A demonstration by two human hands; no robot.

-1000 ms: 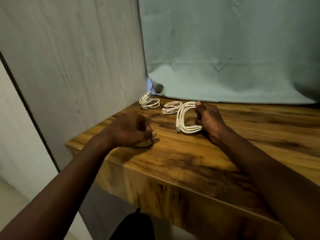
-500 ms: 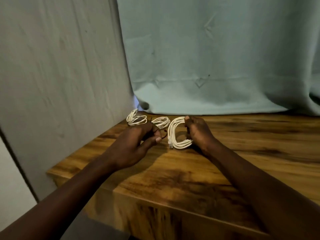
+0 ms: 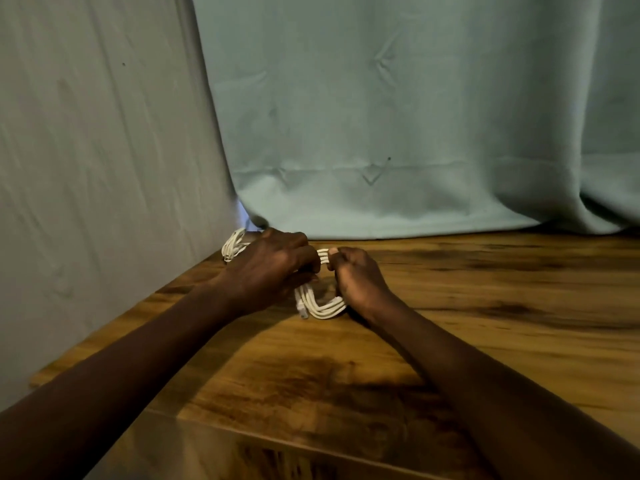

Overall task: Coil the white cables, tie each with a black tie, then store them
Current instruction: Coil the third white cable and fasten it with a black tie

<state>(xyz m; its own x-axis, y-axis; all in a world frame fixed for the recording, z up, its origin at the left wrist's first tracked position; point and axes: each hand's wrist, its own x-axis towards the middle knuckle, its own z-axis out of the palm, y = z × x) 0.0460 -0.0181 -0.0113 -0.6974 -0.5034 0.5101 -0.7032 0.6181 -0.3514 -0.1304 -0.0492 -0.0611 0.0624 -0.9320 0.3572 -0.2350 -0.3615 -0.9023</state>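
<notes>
White cable [image 3: 320, 308]: wound into a bundle of several loops, its lower bend resting on the desk [image 3: 485, 306] toward the back left corner, between the two hands. A plug end pokes out at the coil's lower left.
Right hand [image 3: 358, 280]: grips the right side of the coil, fingers curled round the strands and thumb [image 3: 333, 251] pressed on top.
Left hand [image 3: 270, 268]: lies over the coil's left side, fingertips bent in toward the top strands. Its own fingers hide whether it pinches the cable, a tie or nothing.
Black tie: none shows; if one is in play, it is under the left hand.
Second coil [image 3: 232, 247]: sits in the very corner behind the left hand, close to the grey wall panel [image 3: 104, 150] and partly hidden. Whether it is tied cannot be told.
Backdrop: a teal curtain [image 3: 381, 116] hangs down to the desk's back edge.
Step in hand: probably the tying, since the coil is wound and held firm where both hands meet at its top.
Next move calls for: a steady right-hand hold so the loops do not spring apart. The left hand would pass a tie round all the strands and close it snugly, then the bundle can be put away.
</notes>
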